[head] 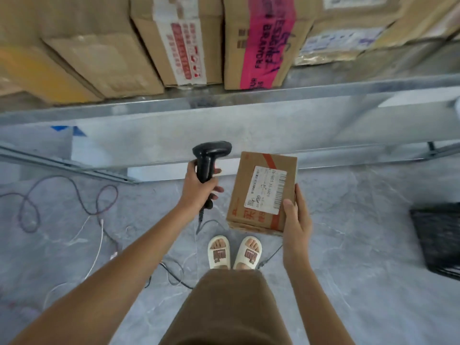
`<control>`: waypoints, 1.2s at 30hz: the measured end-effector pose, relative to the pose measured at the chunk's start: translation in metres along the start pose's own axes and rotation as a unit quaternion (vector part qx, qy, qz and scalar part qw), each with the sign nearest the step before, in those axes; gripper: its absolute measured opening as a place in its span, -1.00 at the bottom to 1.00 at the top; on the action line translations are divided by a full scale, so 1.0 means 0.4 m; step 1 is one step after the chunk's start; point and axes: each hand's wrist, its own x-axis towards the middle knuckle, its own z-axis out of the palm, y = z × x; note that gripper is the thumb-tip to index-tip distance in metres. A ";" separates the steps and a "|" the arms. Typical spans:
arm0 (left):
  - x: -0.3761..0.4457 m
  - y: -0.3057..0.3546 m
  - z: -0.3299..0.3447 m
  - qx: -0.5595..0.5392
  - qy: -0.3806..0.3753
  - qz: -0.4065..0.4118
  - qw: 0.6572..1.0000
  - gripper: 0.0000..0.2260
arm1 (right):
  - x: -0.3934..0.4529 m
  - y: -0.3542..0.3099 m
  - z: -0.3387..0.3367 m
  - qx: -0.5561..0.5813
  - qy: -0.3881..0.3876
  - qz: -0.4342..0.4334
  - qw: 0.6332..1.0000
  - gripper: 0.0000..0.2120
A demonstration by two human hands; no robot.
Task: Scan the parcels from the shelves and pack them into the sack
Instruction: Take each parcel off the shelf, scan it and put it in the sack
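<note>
My left hand (199,186) grips the handle of a black barcode scanner (209,158), whose head points right, toward the parcel. My right hand (296,220) holds a small brown cardboard parcel (251,195) by its lower right edge, thumb on top. The parcel's white shipping label (265,190) with a barcode faces up. Scanner and parcel are side by side, a short gap apart, above the floor in front of the shelf. No sack is recognisable in the view.
A metal shelf (224,100) runs across the top with several cardboard boxes, one with pink tape (266,46). Loose cables (74,210) lie on the grey floor at left. A dark mesh object (438,240) sits at right. My feet in white slippers (234,252) are below the parcel.
</note>
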 end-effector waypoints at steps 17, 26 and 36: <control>-0.480 0.379 -0.385 0.034 -0.004 0.244 0.969 -0.42 | -0.319 -0.437 0.016 -0.161 -0.245 -0.187 0.938 -0.63; -0.574 0.356 -0.471 0.179 -0.039 0.325 0.928 -0.15 | -0.335 -0.590 0.075 -0.242 -0.299 -0.241 0.891 -0.65; -0.582 0.394 -0.507 0.178 -0.017 0.335 0.925 -0.26 | -0.319 -0.636 0.115 -0.260 -0.298 -0.274 0.877 -0.63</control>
